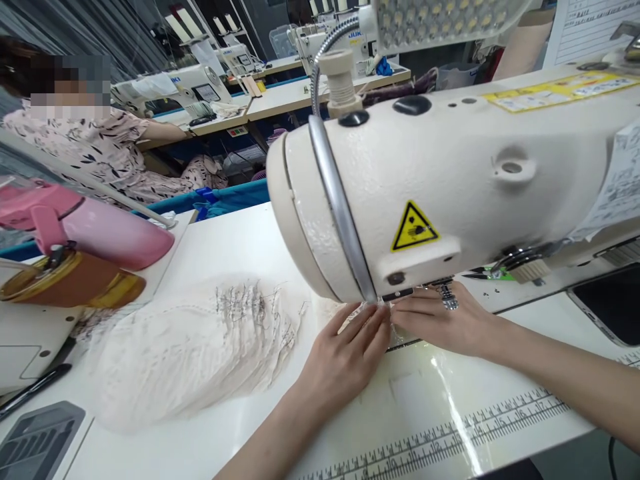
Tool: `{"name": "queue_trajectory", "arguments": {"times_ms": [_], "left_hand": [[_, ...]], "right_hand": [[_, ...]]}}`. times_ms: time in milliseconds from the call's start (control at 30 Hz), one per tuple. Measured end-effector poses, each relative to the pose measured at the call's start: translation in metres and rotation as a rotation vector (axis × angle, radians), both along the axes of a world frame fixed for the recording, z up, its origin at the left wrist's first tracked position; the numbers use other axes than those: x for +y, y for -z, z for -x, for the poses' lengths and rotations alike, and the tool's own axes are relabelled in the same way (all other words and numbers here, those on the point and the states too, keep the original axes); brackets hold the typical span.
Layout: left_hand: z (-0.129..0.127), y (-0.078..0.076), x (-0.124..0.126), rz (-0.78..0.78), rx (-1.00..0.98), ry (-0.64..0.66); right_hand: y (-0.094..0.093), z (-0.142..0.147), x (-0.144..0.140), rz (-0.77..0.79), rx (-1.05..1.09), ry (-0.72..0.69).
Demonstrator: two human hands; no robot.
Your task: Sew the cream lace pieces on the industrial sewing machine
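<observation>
One view only, head cam, so no overlap w/ another. Looks fwd and down from just above the white worktable (235, 247), very near the sewing machine head (450, 193), which fills the upper right. Near edge w/ printed ruler (450, 433) runs along the bottom. Background top left: other sewing stations (280, 93), farther off. Frame tilted slightly.

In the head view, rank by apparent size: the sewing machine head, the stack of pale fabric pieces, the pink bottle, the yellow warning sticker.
1. sewing machine head, though nearest the camera
2. stack of pale fabric pieces
3. pink bottle, partly cut off at the frame edge
4. yellow warning sticker
</observation>
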State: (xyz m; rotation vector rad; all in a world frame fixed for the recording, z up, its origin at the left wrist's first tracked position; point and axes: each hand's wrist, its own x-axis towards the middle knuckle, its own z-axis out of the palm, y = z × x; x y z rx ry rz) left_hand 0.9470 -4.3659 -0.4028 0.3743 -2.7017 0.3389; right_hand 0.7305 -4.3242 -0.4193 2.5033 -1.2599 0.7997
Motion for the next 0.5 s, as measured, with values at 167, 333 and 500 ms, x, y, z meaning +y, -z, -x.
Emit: {"name": "queue_trajectory", "arguments": {"times_ms": [167, 333, 500], "left_hand": [[-0.001, 0.001, 0.000, -0.008, 0.005, -0.075], [-0.002, 0.000, -0.003, -0.022, -0.006, -0.113], [-0.004, 0.001, -0.006, -0.076, -0.022, -0.142]], "right_hand": [[0.007, -0.006, 0.003, 0.021, 0.018, 0.013], [0.009, -0.012, -0.001, -0.060, -0.085, -0.050], [0.005, -0.015, -0.005, -0.052, -0.125, -0.066]]}}
